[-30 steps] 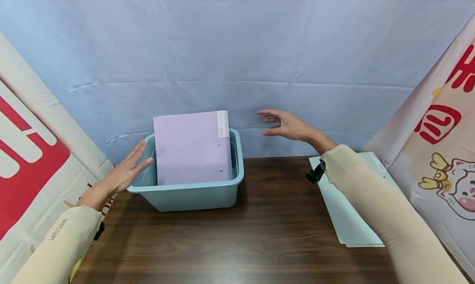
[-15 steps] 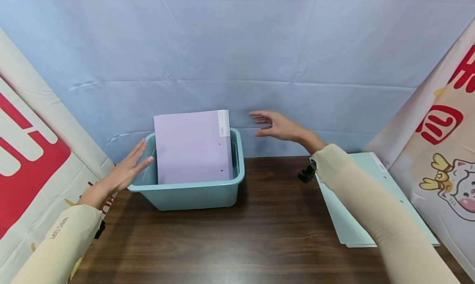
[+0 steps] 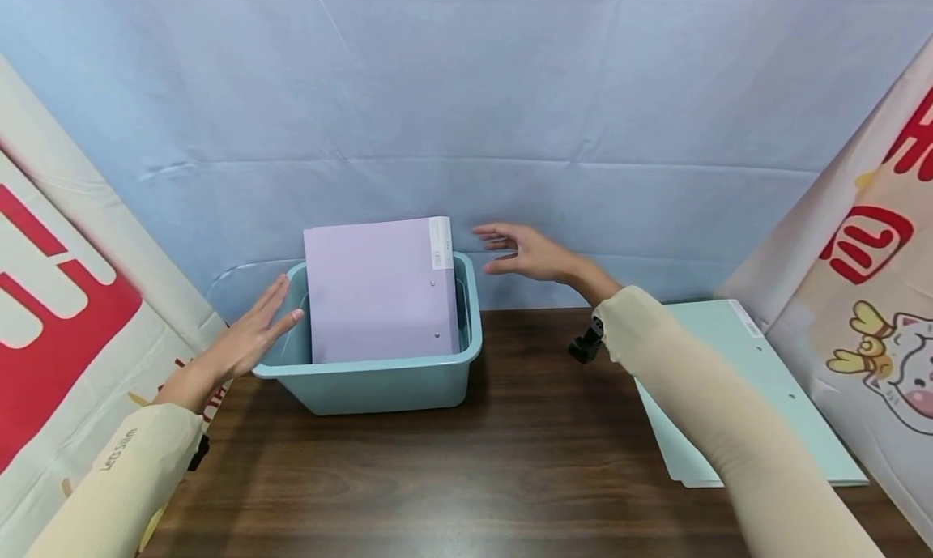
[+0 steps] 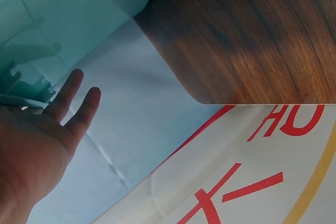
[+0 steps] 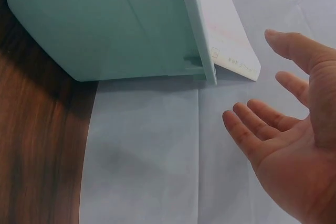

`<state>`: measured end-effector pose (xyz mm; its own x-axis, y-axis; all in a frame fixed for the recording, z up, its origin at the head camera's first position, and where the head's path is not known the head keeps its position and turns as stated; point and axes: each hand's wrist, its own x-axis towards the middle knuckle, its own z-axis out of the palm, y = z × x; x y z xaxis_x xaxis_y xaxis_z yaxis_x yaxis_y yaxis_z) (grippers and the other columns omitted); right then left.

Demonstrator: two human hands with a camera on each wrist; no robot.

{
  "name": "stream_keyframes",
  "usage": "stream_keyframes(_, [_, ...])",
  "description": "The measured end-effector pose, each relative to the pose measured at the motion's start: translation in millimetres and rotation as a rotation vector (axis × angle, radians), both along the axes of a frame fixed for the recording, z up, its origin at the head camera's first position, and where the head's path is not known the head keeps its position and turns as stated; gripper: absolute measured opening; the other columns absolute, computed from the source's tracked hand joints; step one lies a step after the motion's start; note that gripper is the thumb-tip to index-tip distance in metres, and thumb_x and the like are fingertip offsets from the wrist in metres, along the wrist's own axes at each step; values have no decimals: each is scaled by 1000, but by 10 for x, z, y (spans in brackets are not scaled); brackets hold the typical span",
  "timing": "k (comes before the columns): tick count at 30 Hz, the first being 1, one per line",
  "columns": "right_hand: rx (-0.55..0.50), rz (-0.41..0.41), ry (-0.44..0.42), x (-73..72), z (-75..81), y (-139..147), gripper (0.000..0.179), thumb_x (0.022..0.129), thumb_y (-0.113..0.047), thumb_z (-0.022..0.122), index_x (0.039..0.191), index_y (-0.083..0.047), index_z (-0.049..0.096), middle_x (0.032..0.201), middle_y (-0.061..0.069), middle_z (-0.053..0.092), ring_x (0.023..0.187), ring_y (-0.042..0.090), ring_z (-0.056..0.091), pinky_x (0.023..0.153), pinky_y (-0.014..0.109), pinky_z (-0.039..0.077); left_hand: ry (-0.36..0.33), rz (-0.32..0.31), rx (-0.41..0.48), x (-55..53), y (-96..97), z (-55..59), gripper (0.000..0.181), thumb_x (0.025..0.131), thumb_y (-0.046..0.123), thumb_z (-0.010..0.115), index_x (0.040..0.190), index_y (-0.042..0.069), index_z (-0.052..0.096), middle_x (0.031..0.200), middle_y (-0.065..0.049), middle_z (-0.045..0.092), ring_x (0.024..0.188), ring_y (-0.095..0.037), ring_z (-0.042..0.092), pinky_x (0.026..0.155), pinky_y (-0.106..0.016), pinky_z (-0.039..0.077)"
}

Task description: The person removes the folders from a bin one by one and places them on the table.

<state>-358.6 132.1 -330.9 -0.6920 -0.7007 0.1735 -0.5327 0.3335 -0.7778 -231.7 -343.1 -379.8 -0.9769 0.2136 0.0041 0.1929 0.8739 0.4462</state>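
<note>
A blue-green plastic basin (image 3: 379,389) stands on the table, with purple file folders (image 3: 375,291) upright inside it, leaning back and rising above the rim. My left hand (image 3: 251,331) lies at the basin's left rim, fingers straight. In the left wrist view that hand (image 4: 39,145) shows its palm side beside the basin wall (image 4: 89,19). My right hand (image 3: 528,253) hovers to the right of the folders, fingers spread and slightly bent, holding nothing. The right wrist view has its palm (image 5: 283,166) facing the basin's side (image 5: 115,30) and the folders' white-labelled edge (image 5: 236,61), with a gap between.
Pale green folders (image 3: 758,404) lie flat in a stack at the table's right, partly under the right sleeve (image 3: 700,388). A blue cloth (image 3: 466,96) hangs behind the brown wooden table (image 3: 466,477). Printed cloths (image 3: 882,315) hang at both sides.
My right hand has moved left, closer to the purple folders, uncovering more of the green stack. My left hand stays at the basin's rim.
</note>
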Motion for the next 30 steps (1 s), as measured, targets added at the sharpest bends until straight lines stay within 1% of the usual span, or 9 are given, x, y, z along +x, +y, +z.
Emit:
stream_keyframes(3, [-2,-7,-2,-16,-16,-30,68,90,-18,72,149,-11,40,153,13,38,137,35,41,108,55,37,6,-1,0,-2,2,-8,76,102,58,31,157,23,-8,162,11,-16,150,-34,-2,110,-70,10])
stream_keyframes(5, [-6,-10,-2,-29,-26,-50,67,90,-18,71,149,-11,40,153,14,39,137,35,41,108,55,37,13,-4,-6,-4,6,-9,76,102,57,31,157,21,-7,162,8,-15,150,-36,-1,110,-70,10])
stream_keyframes(11, [-15,-14,-17,-47,-45,-131,68,90,-17,71,150,-10,38,153,14,38,136,34,42,109,53,37,8,2,-11,10,18,0,76,102,57,30,157,20,-7,162,6,-16,149,-38,-1,110,-70,8])
stream_keyframes(13, [-17,-25,-21,-47,-47,-164,69,90,-19,72,150,-11,38,153,13,39,136,32,43,109,53,38,5,4,-9,16,21,8,76,102,58,30,157,20,-7,162,7,-16,149,-37,-1,110,-70,8])
stream_keyframes(16, [-5,-47,-11,-57,-57,-214,71,89,-27,73,150,-13,39,153,11,40,135,30,44,108,53,38,5,0,-9,17,20,18,76,102,57,30,157,19,-7,162,6,-16,149,-38,-1,110,-71,9])
stream_keyframes(18, [-3,-56,-11,-66,-67,-240,72,88,-29,74,150,-14,39,152,11,41,134,29,45,108,52,39,5,1,-9,18,25,26,76,102,57,30,157,20,-7,162,7,-16,149,-38,-1,110,-71,9])
stream_keyframes(25, [-27,-37,-38,-95,-93,-315,72,89,-29,73,150,-14,38,151,15,41,134,32,46,107,52,40,5,-4,-9,11,22,39,75,103,56,30,157,19,-7,162,5,-16,149,-39,-2,110,-71,9])
stream_keyframes(30, [-25,-50,-42,-104,-106,-365,73,88,-32,73,150,-16,39,151,14,40,134,31,46,107,51,40,2,-8,-8,3,7,25,75,103,56,29,157,19,-7,162,4,-17,149,-39,-3,109,-71,8])
